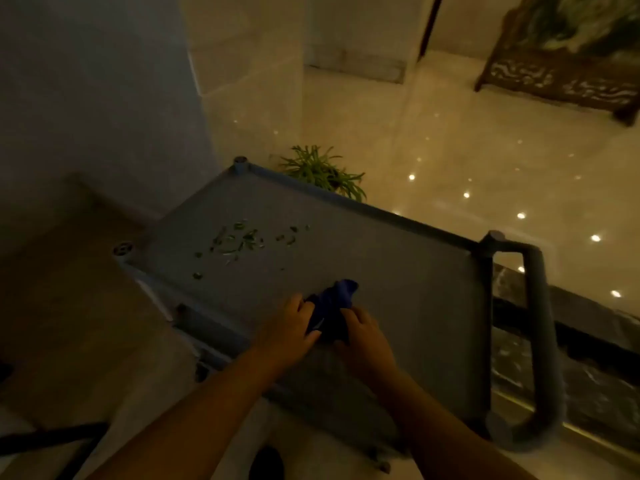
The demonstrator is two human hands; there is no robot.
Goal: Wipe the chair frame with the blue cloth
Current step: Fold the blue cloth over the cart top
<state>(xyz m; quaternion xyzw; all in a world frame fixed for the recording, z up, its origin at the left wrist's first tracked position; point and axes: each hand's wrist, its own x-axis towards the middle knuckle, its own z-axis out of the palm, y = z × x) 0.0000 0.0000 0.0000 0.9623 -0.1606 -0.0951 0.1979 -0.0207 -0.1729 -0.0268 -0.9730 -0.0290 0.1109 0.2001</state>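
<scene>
A crumpled blue cloth (334, 308) rests on the flat grey top of a cart-like frame (381, 278) in the middle of the view. My left hand (294, 322) grips the cloth's left side and my right hand (363, 336) grips its right side, both pressed close together near the frame's front edge. Small green leaf scraps (242, 239) lie scattered on the grey surface, up and to the left of the cloth. No chair is clearly visible in the dim light.
A curved grey handle bar (540, 341) runs along the frame's right end. A potted green plant (320, 169) stands behind the far edge. A grey wall (86, 98) rises at left, glossy tiled floor (485, 150) at right, and a carved wooden stand (561, 77) at top right.
</scene>
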